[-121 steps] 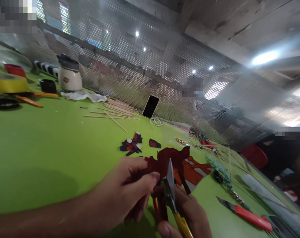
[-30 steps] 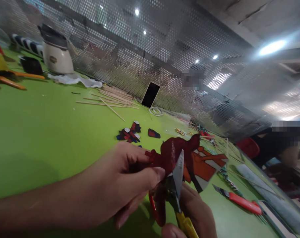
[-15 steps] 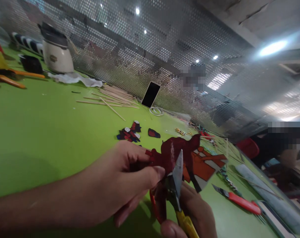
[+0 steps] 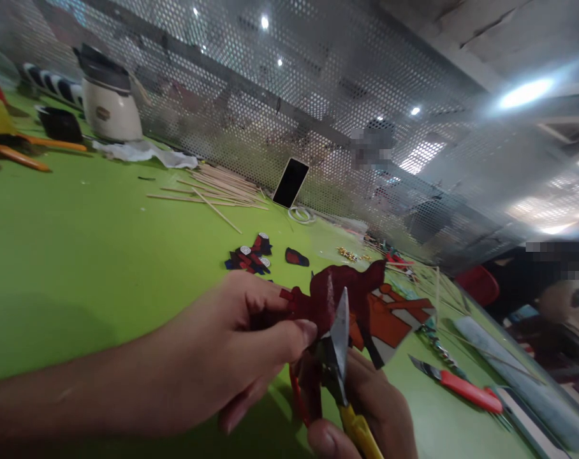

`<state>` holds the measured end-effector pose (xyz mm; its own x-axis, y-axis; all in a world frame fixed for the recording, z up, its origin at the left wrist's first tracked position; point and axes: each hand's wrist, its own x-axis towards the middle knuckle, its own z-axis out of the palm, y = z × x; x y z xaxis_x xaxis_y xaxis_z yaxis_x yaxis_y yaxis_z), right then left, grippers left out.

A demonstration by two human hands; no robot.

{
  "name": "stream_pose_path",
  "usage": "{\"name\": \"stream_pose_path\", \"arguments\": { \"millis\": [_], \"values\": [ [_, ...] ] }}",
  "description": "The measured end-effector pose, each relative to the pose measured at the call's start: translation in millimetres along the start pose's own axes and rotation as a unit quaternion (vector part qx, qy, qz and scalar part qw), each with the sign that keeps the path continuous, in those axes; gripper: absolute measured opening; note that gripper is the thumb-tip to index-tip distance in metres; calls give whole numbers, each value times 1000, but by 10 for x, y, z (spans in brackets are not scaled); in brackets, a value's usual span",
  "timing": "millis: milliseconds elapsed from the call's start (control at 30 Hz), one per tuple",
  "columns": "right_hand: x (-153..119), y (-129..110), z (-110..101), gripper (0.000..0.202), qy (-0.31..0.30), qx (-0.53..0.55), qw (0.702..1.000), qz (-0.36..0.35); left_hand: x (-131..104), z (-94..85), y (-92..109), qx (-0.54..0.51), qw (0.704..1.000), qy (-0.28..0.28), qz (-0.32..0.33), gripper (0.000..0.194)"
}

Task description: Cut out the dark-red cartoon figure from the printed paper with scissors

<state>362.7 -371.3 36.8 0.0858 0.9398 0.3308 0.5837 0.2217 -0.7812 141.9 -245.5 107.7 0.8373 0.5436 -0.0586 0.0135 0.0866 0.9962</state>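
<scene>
Between the thumb and fingers of my left hand (image 4: 256,347) is a cutout (image 4: 342,287), a flat dark red, orange and grey piece with an irregular outline. My right hand (image 4: 370,398) grips scissors (image 4: 341,338) with yellow and red handles. One pointed metal blade rises in front of the cutout; the other blade is mostly hidden, so I cannot tell how far apart they are. Several small dark red and blue cutouts (image 4: 249,258) lie beyond my left hand, with a single similar piece (image 4: 297,257) beside them.
A red-handled knife (image 4: 471,390) lies to the right. Thin wooden sticks (image 4: 222,188) lie farther back, near a leaning phone (image 4: 291,183) and a roll of tape (image 4: 301,215). A white jug (image 4: 111,105) and orange-handled tool (image 4: 31,153) stand left. Perforated metal panels (image 4: 222,83) border the green table.
The scissors' visible blade has tilted slightly left and more upright. The cutout's right end has shifted a little left. My left hand has barely moved.
</scene>
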Motion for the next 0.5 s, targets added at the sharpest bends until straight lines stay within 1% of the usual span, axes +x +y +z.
{"name": "stream_pose_path", "arguments": {
  "millis": [200, 300, 433, 500],
  "values": [
    [10, -12, -58, 44, -35, 27, 999, 14, 12, -16, 8, 3, 1000, 8, -4, 44],
    [-1, -11, -75, 42, -44, 25, 999, 18, 13, -22, -2, 6, 1000, 1, 0, 44],
    [-18, -38, -28, 43, -7, 41, 999, 10, 0, -23, -4, 4, 1000, -3, -7, 44],
    [-15, -68, 3, 43, 12, 20, 1000, -7, -1, -20, -4, 1, 1000, -6, -7, 41]
  ]
}}
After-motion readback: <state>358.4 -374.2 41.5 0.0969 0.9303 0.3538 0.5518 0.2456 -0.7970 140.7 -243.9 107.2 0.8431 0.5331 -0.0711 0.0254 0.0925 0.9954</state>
